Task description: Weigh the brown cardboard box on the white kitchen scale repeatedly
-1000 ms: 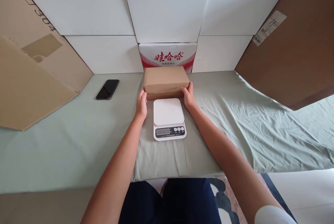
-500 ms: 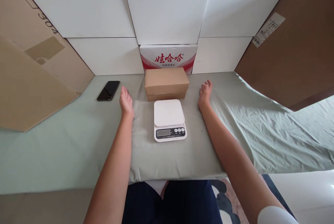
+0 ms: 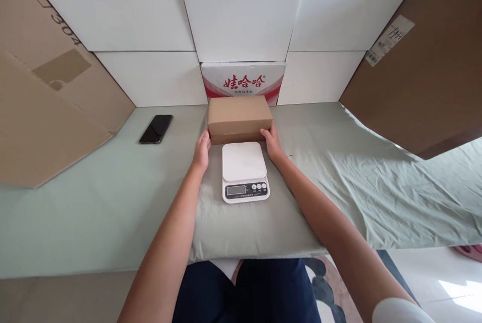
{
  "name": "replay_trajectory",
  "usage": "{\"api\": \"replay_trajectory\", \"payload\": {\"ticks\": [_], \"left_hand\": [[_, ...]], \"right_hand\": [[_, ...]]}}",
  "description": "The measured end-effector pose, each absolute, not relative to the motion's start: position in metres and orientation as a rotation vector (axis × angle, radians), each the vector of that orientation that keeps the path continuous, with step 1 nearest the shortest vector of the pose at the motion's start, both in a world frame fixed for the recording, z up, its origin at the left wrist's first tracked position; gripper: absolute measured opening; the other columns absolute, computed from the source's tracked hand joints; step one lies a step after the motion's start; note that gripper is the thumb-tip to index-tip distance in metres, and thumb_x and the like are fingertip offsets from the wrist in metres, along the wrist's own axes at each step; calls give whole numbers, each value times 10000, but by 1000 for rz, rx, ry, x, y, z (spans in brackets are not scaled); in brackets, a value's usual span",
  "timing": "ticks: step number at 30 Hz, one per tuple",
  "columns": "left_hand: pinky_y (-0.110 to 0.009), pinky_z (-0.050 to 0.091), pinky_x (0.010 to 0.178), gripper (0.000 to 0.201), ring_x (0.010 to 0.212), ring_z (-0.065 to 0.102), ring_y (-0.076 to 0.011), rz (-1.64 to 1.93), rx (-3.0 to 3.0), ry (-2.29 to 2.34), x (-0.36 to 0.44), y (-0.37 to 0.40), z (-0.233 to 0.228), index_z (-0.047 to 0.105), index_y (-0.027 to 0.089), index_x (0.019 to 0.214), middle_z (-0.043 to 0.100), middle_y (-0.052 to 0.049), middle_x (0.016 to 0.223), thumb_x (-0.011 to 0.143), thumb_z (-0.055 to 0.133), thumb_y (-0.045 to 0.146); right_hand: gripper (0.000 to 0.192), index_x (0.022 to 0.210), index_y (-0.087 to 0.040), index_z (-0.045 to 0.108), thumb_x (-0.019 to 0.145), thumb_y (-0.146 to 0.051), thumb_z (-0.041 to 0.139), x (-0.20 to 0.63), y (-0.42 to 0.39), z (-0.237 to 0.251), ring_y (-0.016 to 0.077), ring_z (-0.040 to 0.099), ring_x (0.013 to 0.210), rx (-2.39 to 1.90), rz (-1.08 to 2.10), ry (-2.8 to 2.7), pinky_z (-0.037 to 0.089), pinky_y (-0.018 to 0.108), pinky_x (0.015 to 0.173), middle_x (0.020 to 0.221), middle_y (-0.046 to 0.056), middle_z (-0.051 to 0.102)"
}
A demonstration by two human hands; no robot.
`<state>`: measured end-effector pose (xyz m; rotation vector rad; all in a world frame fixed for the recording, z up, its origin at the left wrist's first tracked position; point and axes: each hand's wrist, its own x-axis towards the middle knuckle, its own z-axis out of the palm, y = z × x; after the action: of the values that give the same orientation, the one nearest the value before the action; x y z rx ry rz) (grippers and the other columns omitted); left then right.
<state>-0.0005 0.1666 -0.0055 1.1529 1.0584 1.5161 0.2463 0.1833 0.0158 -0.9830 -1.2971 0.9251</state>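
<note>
A small brown cardboard box point(image 3: 240, 118) rests on the green-clothed table, just behind a white digital scale point(image 3: 244, 171). My left hand point(image 3: 202, 150) presses against the box's left end. At the box's right end, my right hand point(image 3: 272, 142) does the same. The box sits between both palms and stays on the cloth. The scale's platform is bare, and its display faces me.
A black phone point(image 3: 156, 128) lies at the back left. A red-and-white printed carton point(image 3: 243, 82) stands behind the box, against white panels. Large cardboard sheets lean at the left point(image 3: 45, 112) and right point(image 3: 422, 72). The table's front edge point(image 3: 113, 267) runs near my lap.
Half a second ago both hands were spread apart, away from the box. They have moved inward and now clasp its two ends, as they did one second ago.
</note>
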Motion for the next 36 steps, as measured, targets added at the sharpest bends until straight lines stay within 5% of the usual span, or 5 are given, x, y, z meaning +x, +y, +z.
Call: {"api": "replay_trajectory", "payload": {"ticks": [7, 15, 36], "left_hand": [[-425, 256, 1261, 635, 1516, 361, -266, 1580, 1347, 1059, -2, 150, 11, 538, 251, 1453, 508, -72, 1560, 922, 526, 598], [-426, 278, 1258, 737, 1531, 322, -308, 1610, 1415, 1027, 0, 68, 25, 456, 236, 1519, 435, -71, 1612, 906, 511, 641], [-487, 277, 1256, 802, 1539, 270, -348, 1530, 1302, 1126, -3, 11, -2, 451, 240, 1522, 379, -90, 1637, 872, 508, 705]], "right_hand": [[532, 1353, -272, 501, 830, -330, 577, 246, 167, 33, 261, 507, 1355, -941, 820, -1370, 362, 486, 1226, 1434, 44, 582], [647, 1441, -398, 407, 849, -541, 625, 257, 101, 30, 261, 412, 1456, -882, 735, -1466, 275, 516, 1285, 1510, -1, 497], [683, 1479, -380, 359, 858, -527, 602, 256, 53, 20, 277, 358, 1501, -887, 801, -1395, 295, 539, 1282, 1527, 1, 501]]}}
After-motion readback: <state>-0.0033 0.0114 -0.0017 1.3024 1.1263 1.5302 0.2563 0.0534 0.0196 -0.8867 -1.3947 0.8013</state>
